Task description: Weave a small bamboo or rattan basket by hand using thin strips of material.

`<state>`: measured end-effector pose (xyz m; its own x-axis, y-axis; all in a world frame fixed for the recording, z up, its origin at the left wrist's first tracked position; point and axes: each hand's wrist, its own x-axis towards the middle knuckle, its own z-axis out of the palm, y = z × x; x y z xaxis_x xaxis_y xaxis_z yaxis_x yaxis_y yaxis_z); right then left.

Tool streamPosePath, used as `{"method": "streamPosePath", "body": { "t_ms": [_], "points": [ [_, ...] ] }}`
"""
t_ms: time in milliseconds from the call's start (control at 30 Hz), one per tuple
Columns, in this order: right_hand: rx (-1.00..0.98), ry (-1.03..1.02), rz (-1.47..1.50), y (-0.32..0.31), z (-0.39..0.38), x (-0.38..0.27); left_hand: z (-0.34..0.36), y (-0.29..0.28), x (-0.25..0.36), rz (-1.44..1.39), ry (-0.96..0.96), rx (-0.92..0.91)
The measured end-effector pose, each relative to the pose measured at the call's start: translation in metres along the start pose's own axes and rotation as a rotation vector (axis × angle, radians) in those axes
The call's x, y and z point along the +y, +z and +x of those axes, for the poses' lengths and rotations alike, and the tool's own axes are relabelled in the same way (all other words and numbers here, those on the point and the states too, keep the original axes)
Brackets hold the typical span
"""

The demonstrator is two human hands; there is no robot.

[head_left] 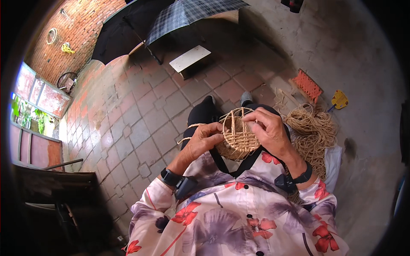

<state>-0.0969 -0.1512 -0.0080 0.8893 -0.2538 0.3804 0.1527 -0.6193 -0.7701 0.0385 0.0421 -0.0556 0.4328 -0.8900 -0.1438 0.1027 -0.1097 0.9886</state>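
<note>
In my lap sits a partly woven straw-coloured basket, with upright strands and a looped rim at its top. My left hand grips the basket's left side, its fingers partly hidden behind the weave, while a loose length of cord trails out beside it. My right hand is bent at the basket's upper right, thumb and index finger closed on the strands there. A large tangled heap of pale cord lies at my right side, next to my leg.
A low white-topped bench stands ahead under open umbrellas. An orange woven item and a yellow fly swatter lie at the right. A dark furniture piece is at lower left, near a brick wall.
</note>
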Motion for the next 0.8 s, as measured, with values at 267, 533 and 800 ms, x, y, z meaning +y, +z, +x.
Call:
{"method": "streamPosePath", "body": {
  "t_ms": [267, 533, 800],
  "points": [
    [-0.203, -0.189, -0.036, 0.032, 0.014, 0.002, -0.012, 0.008, -0.007, -0.705, -0.307, -0.062],
    [-0.312, -0.193, -0.167, 0.035, 0.018, -0.003, -0.014, 0.015, -0.024, -0.787, -0.234, -0.085],
    [-0.235, -0.165, -0.137, 0.053, 0.021, 0.001, -0.019, 0.022, -0.010, -0.723, -0.204, -0.002]
  ]
}}
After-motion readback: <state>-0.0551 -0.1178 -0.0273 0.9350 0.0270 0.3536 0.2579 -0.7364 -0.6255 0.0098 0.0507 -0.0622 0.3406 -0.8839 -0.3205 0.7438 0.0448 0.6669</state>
